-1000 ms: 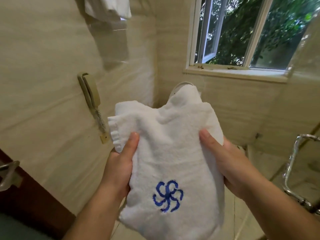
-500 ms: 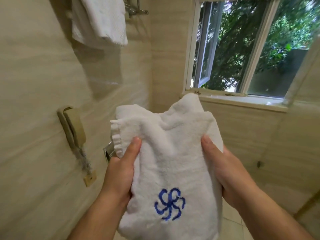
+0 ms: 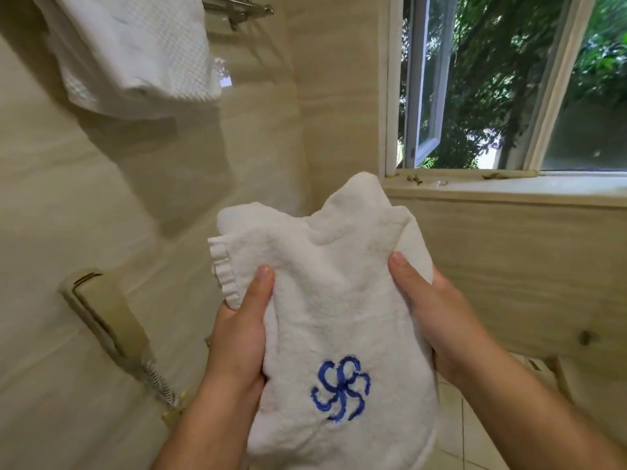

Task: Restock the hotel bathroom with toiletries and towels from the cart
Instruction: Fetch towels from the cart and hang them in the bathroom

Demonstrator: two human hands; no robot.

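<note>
A folded white towel (image 3: 334,300) with a blue embroidered swirl logo hangs upright in front of me, held between both hands. My left hand (image 3: 242,329) grips its left edge, thumb on the front just below a ruffled hem. My right hand (image 3: 437,320) grips its right edge, thumb pressed on the front; its fingers are hidden behind the cloth. High on the left wall a chrome towel rack (image 3: 237,6) carries another white waffle-textured towel (image 3: 135,52).
A beige wall telephone (image 3: 101,317) with a coiled cord is mounted on the tiled left wall. An open white-framed window (image 3: 424,96) with a sill looks onto green trees. Pale floor tiles show at the lower right.
The view has tilted upward: the rack and hanging towel have come further into view and the phone has dropped lower. Both hands keep the same grip on the towel.
</note>
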